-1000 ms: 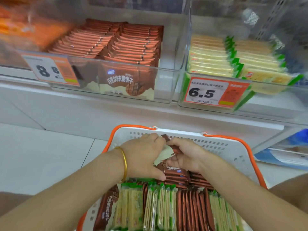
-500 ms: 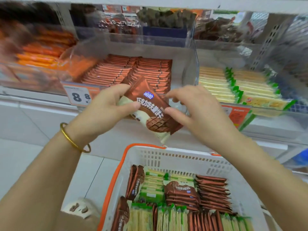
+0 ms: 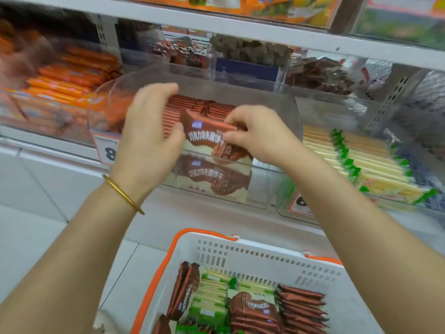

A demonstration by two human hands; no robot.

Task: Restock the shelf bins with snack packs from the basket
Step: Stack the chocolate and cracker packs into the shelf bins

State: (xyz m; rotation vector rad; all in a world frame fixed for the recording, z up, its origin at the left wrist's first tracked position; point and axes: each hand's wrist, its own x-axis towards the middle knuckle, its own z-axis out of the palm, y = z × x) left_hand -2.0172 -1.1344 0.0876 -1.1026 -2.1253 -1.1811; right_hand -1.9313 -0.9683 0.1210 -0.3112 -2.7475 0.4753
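Observation:
A brown chocolate wafer pack [image 3: 204, 131] is held upright at the front of the clear middle shelf bin [image 3: 277, 112], which holds rows of the same brown packs [image 3: 183, 107]. My left hand [image 3: 149, 133] grips the pack's left edge. At its right edge, my right hand [image 3: 260, 133] pinches it between thumb and fingers. Another brown pack [image 3: 214, 177] stands behind the bin's front wall. Below, the white basket with orange handles [image 3: 252, 256] contains brown packs [image 3: 301, 307] and green-and-yellow packs [image 3: 209, 297].
Left of the middle bin sits a bin of orange packs [image 3: 60, 80]. To the right is a bin of yellow-green cracker packs [image 3: 356, 162]. Dark snack bins [image 3: 250, 51] line the back row. A white shelf edge [image 3: 216, 22] runs overhead. Price tags [image 3: 108, 150] hang at the front.
Both hands picked a brown pack out of the basket, raised it, and now hold it over the front of the middle bin. My view has tilted up toward the shelf.

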